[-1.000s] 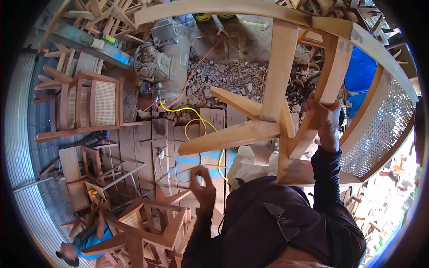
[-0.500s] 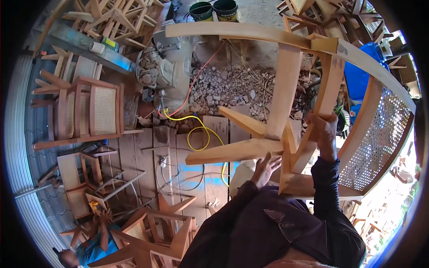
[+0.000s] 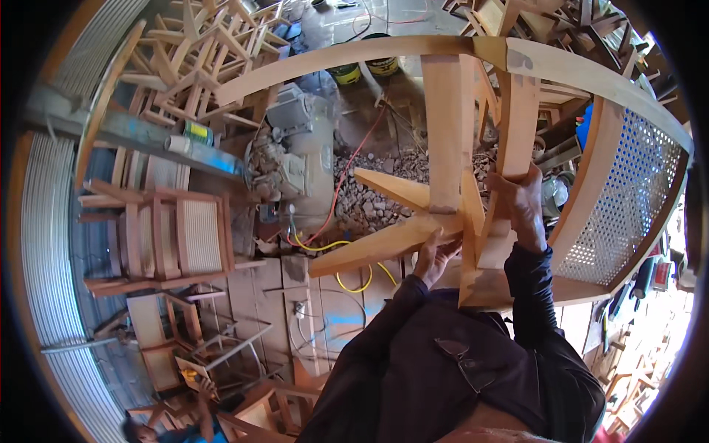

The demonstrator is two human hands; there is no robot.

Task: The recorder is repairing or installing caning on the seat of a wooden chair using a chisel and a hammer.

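Note:
A light wooden chair frame (image 3: pixel 443 133), tilted on its side, is held up in front of my body. A woven cane panel (image 3: pixel 624 199) fills its right end, and tapered legs (image 3: pixel 373 247) point left. My right hand (image 3: pixel 521 207) is closed round one of the rails. Lower and to the left, my left hand (image 3: pixel 437 258) is at the base of the nearest leg. Its fingers bend against the wood, some partly hidden, in what looks like a hold. A long curved armrest (image 3: pixel 317 60) reaches across the top.
A compressor (image 3: pixel 295 159) with red and yellow hoses stands beyond rubble (image 3: pixel 369 203). Stacked chairs (image 3: pixel 173 236) lie at left, more frames (image 3: pixel 210 59) behind. Buckets (image 3: pixel 382 65) stand at the back. At lower left another person's hand (image 3: pixel 207 387) is near a small panel.
My view has shifted, so the surroundings sit lower and further right. The chair frame has turned slightly. My left hand, whose fingers were spread, now sits against the leg; my right hand keeps its grip.

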